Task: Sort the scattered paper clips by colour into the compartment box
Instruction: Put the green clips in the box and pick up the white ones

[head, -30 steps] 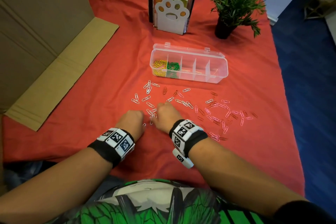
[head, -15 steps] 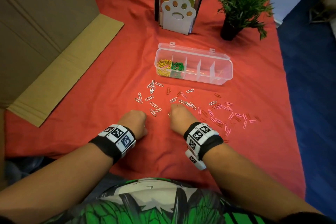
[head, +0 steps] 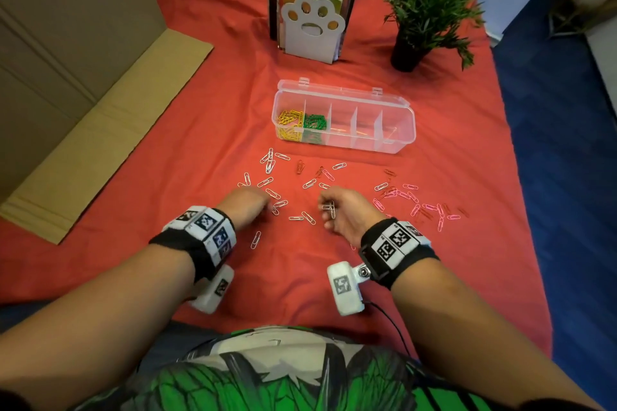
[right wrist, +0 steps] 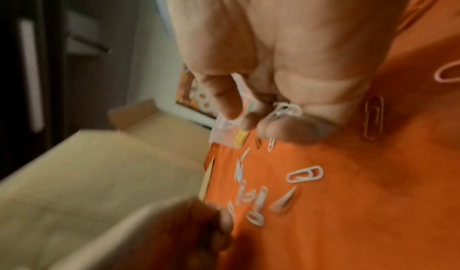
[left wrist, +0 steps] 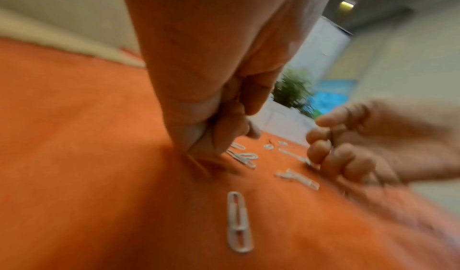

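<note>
The clear compartment box (head: pixel 394 140) lies open on the red cloth, with yellow clips (head: pixel 289 123) in its leftmost cell and green clips (head: pixel 314 123) in the cell beside it. White clips (head: pixel 269 157) are scattered in front of it, red clips (head: pixel 300 166) among them, and pink clips (head: pixel 414 207) lie to the right. My right hand (head: pixel 344 210) hovers over the cloth and pinches a few white clips (right wrist: pixel 283 110) between thumb and fingers. My left hand (head: pixel 253 203) has its curled fingertips (left wrist: pixel 221 140) down on the cloth beside white clips (left wrist: pixel 242 157). Blur hides whether it holds one.
A paw-shaped bookend with books (head: pixel 312 27) and a potted plant (head: pixel 430 10) stand behind the box. Flattened cardboard (head: pixel 83 110) covers the left side. The cloth's right edge (head: pixel 521 177) drops to blue floor. A single white clip (head: pixel 255 239) lies near my left wrist.
My right hand has lifted slightly and turned, so the white clips in its fingers now show. My left hand has slid forward to the white clips.
</note>
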Demonstrator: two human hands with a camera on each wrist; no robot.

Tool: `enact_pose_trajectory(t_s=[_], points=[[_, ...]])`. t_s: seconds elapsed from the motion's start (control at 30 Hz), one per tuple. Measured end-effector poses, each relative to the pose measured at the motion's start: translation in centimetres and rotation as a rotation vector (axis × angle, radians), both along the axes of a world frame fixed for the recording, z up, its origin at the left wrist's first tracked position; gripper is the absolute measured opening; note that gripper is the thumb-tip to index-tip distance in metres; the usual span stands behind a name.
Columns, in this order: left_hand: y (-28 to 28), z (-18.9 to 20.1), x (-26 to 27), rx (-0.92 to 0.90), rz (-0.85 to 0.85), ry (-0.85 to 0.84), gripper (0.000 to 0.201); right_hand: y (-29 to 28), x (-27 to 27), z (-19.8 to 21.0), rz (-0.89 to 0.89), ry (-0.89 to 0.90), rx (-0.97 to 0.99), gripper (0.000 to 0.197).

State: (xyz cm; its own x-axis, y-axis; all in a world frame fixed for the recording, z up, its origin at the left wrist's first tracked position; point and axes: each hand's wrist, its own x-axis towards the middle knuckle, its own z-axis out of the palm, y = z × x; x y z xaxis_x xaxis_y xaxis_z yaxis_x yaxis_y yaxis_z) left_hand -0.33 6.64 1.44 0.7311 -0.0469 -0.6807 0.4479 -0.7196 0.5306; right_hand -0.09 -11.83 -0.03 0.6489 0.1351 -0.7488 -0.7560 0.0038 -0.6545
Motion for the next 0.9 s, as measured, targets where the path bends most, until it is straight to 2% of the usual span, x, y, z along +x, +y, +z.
enact_pose_trajectory(t_s=[0.07, 0.1, 0.17, 0.3, 0.37, 0.47, 0.57, 0.63, 0.67, 0.7, 0.77, 0.83, 0.9], points=[[0.3, -0.3, -0.7, 0.291, -0.212, -0.099, 0.031, 0.5, 0.0, -0.4, 0.333, -0.186, -0.416, 0.023], [0.6, -0.5, -1.0, 0.374, -0.265, -0.112, 0.033, 0.8, -0.1, -0.5, 0.508, -0.287, -0.607, 0.02], [0.8, -1.4, -1.4, 0.47, -0.339, -0.106, 0.037, 1.3, -0.5, -0.8, 0.691, -0.44, -0.829, 0.013], [0.6, -2.0, -1.3, 0.497, -0.384, -0.085, 0.033, 2.0, -1.7, -1.7, 0.843, -0.655, -1.057, 0.031], [0.4, -1.9, -1.5, 0.493, -0.411, -0.11, 0.03, 2.4, -2.3, -1.6, 0.909, -0.721, -1.162, 0.029], [0.3, -1.5, -1.6, 0.505, -0.448, -0.118, 0.029, 2.5, -2.8, -1.6, 0.992, -0.759, -1.214, 0.032], [0.3, -0.7, -1.1, 0.404, -0.394, -0.052, 0.025, 2.0, -1.7, -1.5, 0.937, -0.644, -1.06, 0.027], [0.3, -0.4, -0.5, 0.215, -0.25, 0.043, 0.022, 1.4, -0.5, -1.1, 0.843, -0.521, -0.903, 0.026], [0.3, -0.2, -0.2, 0.06, -0.125, 0.099, 0.023, 1.1, -0.1, -0.8, 0.773, -0.455, -0.817, 0.027], [0.3, -0.1, -0.1, -0.119, 0.066, 0.158, 0.021, 0.7, 0.3, -0.6, 0.659, -0.392, -0.689, 0.025], [0.5, 0.2, 0.2, -0.446, 0.436, 0.278, 0.019, 0.2, 0.3, 0.0, 0.3, -0.194, -0.261, 0.017], [0.9, 0.4, 0.5, -0.683, 0.597, 0.363, 0.018, -0.8, 0.3, 0.1, 0.022, -0.089, 0.143, 0.015], [0.8, 0.2, 1.0, -0.779, 0.667, 0.355, 0.019, -1.7, 0.4, 0.2, -0.122, -0.06, 0.365, 0.011]])
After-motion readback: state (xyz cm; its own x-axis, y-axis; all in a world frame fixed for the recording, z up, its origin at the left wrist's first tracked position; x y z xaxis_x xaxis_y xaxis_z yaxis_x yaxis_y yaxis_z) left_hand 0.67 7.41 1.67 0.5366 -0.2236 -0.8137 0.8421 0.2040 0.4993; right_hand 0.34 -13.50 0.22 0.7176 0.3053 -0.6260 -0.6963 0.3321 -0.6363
